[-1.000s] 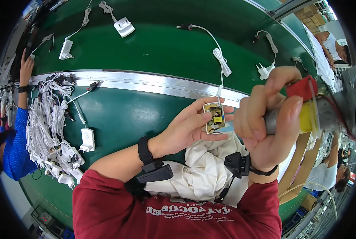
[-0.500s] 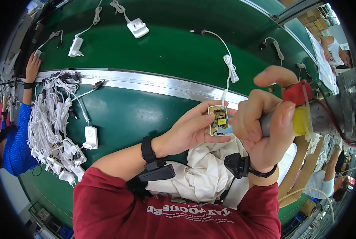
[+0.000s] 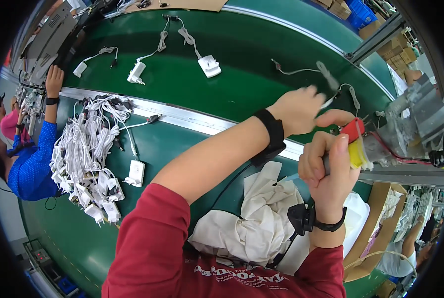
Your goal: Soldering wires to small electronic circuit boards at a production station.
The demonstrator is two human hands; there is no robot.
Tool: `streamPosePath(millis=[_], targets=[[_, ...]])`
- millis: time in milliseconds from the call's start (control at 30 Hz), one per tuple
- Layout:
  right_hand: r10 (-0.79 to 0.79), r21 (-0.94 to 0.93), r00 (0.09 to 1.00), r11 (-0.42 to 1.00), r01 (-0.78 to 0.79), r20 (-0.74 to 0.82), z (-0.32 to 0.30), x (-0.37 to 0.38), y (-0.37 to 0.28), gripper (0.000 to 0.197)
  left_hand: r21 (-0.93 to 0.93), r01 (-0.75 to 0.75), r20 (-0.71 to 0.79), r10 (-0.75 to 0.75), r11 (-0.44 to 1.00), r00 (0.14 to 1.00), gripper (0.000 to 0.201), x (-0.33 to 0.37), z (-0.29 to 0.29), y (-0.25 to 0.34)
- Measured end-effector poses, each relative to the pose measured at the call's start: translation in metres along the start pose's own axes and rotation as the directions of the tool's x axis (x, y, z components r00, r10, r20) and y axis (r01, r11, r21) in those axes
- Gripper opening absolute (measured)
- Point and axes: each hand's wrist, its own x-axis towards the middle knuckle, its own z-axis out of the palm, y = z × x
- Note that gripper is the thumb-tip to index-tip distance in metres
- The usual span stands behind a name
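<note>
My left hand [image 3: 299, 109] reaches over the green belt, its fingers blurred and partly hidden. A sliver of a white power adapter [image 3: 327, 102] shows at its fingertips, and a blurred white cable [image 3: 326, 73] bundle lies beyond on the belt. In my right hand [image 3: 325, 166] is a grey tube-shaped tool with a red switch [image 3: 353, 130] and a yellow band, my fingers wrapped around it. Its pale blue tip [image 3: 292, 177] points left, above a crumpled white cloth [image 3: 261, 213] at my lap.
Several white adapters, including a plug adapter [image 3: 209, 66], lie along the belt [image 3: 182, 92]. A metal rail [image 3: 182, 115] borders it. Left stands a heap of cabled adapters [image 3: 90, 164], with a single adapter [image 3: 136, 174] beside it. A co-worker in blue [image 3: 35, 164] reaches in; a cardboard box [image 3: 375, 223] stands right.
My left hand has moved from beside the tool's tip forward and right over the belt, taking the adapter along. The right hand stays around the tool. The view has shifted.
</note>
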Motion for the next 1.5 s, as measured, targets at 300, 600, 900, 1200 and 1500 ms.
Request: streamPosePath(millis=[300,600,900,1200,1500], targets=[[0.007,-0.027,0.999,1.000,-0.008,-0.045,0.002,0.004,-0.008,0.032,0.779,0.517,-0.241,-0.591,0.355,0.770,0.054,-0.041,-0.104,-0.036],[-0.012,-0.072,0.996,0.997,0.005,-0.093,-0.003,0.003,-0.010,0.031,-0.836,0.518,0.064,-0.906,0.181,0.419,0.041,-0.052,-0.119,-0.002],[-0.053,-0.106,0.990,0.994,0.040,-0.127,-0.010,0.018,-0.002,0.034,-0.765,0.453,0.643,-0.515,-0.457,0.566,0.036,-0.106,-0.040,0.112],[-0.078,-0.096,0.993,0.993,0.070,-0.088,-0.015,0.020,0.016,0.033,-0.744,0.493,0.664,-0.412,-0.451,0.624,0.044,-0.107,-0.037,0.110],[-0.036,-0.103,0.998,0.994,0.030,-0.060,-0.015,0.019,0.014,0.033,-0.746,0.473,0.657,-0.401,-0.469,0.639,0.043,-0.110,-0.036,0.109]])
